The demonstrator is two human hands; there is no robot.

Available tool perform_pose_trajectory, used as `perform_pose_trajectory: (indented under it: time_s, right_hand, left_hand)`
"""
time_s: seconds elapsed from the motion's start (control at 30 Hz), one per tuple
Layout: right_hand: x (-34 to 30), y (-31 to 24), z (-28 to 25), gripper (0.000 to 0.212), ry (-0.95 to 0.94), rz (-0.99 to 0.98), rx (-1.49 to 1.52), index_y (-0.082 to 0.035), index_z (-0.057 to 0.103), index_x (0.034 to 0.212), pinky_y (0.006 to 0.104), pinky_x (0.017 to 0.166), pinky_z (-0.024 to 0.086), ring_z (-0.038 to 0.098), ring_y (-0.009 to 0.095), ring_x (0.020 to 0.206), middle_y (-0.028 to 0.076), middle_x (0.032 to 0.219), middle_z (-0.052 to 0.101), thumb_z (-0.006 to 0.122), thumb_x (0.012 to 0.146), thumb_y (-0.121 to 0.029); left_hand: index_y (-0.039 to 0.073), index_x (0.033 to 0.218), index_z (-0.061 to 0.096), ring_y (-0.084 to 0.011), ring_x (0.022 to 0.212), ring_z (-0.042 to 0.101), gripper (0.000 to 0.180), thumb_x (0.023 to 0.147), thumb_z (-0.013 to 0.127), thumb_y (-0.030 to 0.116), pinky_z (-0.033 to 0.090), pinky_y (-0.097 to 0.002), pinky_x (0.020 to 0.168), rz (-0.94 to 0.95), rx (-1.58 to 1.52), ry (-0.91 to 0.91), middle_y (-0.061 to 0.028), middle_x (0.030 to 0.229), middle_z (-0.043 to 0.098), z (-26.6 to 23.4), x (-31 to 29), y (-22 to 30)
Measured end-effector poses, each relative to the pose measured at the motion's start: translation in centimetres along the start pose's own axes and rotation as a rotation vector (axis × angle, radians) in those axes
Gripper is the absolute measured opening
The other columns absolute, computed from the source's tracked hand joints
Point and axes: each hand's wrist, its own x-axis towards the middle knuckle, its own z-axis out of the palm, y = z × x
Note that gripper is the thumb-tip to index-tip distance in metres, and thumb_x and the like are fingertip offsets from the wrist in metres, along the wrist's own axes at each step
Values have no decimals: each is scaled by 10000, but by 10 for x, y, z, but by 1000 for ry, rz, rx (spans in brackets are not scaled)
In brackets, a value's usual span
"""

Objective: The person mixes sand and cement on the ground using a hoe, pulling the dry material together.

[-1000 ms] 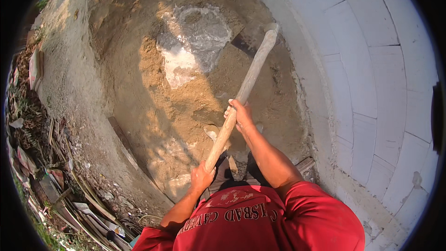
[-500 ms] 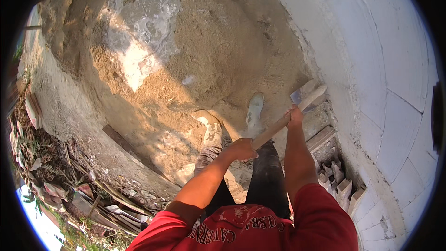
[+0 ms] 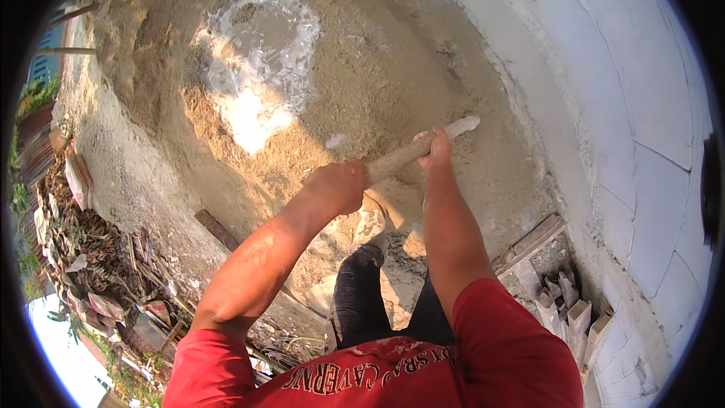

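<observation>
Both my hands are closed round the wooden handle (image 3: 396,164) of a hoe, which slants up to the right in front of my legs. My left hand (image 3: 340,186) wraps the nearer part of the handle. Farther along, my right hand (image 3: 436,148) grips it close to the pale far end. The hoe's blade cannot be made out now. Beyond the handle lies a broad mound of brown sand (image 3: 370,68). A pool of wet grey mix (image 3: 266,38) sits in it at the upper left, its lower part brightly sunlit.
A pale block wall (image 3: 604,91) curves along the right. Pointed wooden offcuts (image 3: 566,302) stand beside a plank (image 3: 532,242) at the lower right. A low rough ledge (image 3: 143,174) and heaped debris (image 3: 98,257) lie left. My boot (image 3: 370,219) stands on the sand.
The hoe and both hands have moved up and left, away from the wall toward the mound. Its metal blade, visible before near the wall, no longer shows. My view has shifted slightly.
</observation>
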Motion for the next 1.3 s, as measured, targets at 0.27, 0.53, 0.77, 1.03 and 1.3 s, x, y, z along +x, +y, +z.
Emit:
perform_pose_trajectory:
  time_s: [0.27,0.53,0.77,1.03,1.3]
  right_hand:
    - [-97,-6,-9,270,-289,-3,-87,-82,382,1081,375,611,516,534,204,634,68,763,508,569,889,-114]
    - [-235,13,116,131,-475,13,-421,-81,454,926,399,646,545,559,235,649,71,745,529,564,856,-97]
    - [-287,116,256,142,-801,-42,-846,-40,471,922,390,592,564,578,237,619,93,766,554,569,871,-129]
    - [-290,317,300,305,-909,-240,-998,-15,453,1100,357,556,565,584,218,584,99,722,549,602,921,-212]
    - [-227,350,346,244,-890,-438,-1000,-54,460,1051,348,566,561,575,195,610,81,773,543,606,878,-148]
  left_hand:
    - [9,896,645,-296,732,696,176,762,585,107,558,-393,617,157,12,546,-139,795,670,-27,-145,20]
    - [21,832,643,-265,693,678,165,730,641,151,529,-397,558,219,35,963,-121,728,633,-139,-302,-22]
    - [-43,1011,625,-286,745,667,296,789,652,151,518,-385,608,-132,-248,1255,-134,744,604,-84,-385,-86]
    - [-12,1372,481,-288,721,606,602,869,673,258,502,-397,622,-512,-446,1333,-130,961,582,128,-288,-165]
    - [124,1443,449,-351,853,634,636,864,681,245,460,-464,803,-698,-639,1249,-131,1053,607,192,-106,-250]
